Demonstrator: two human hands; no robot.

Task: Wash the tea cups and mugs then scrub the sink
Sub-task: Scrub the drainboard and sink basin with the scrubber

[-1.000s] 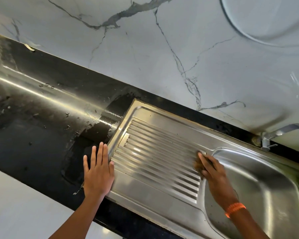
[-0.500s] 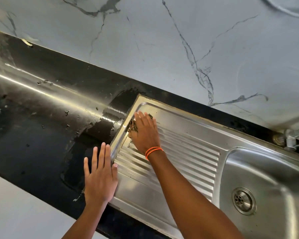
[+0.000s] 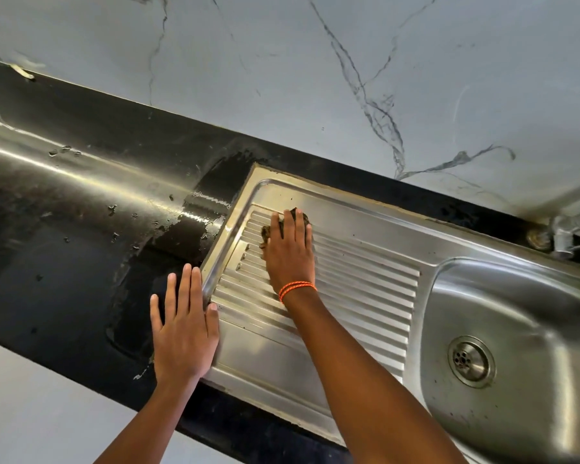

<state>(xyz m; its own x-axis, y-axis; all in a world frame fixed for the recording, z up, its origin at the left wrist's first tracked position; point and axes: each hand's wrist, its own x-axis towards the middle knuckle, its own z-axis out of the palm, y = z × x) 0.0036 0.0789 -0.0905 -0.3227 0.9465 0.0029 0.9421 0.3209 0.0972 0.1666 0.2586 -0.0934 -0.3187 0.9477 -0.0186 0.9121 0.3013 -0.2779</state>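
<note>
A stainless steel sink (image 3: 533,316) with a ribbed drainboard (image 3: 365,283) is set into a black countertop. My right hand (image 3: 290,252), with an orange band at the wrist, presses a dark scrub pad (image 3: 297,216) flat onto the far left corner of the drainboard. Only the pad's edges show past my fingers. My left hand (image 3: 183,324) lies flat, fingers apart, on the counter at the drainboard's left rim, holding nothing. No cups or mugs are in view.
The sink basin holds a round drain (image 3: 471,361) and dark specks. A metal tap (image 3: 565,234) stands at the back right. The black countertop (image 3: 64,229) to the left is wet with droplets. A marble-patterned wall (image 3: 315,78) rises behind.
My right hand swept the pad from the drainboard's right end, near the basin, to its far left corner. My left hand stayed put. The view shifted, bringing the drain into sight.
</note>
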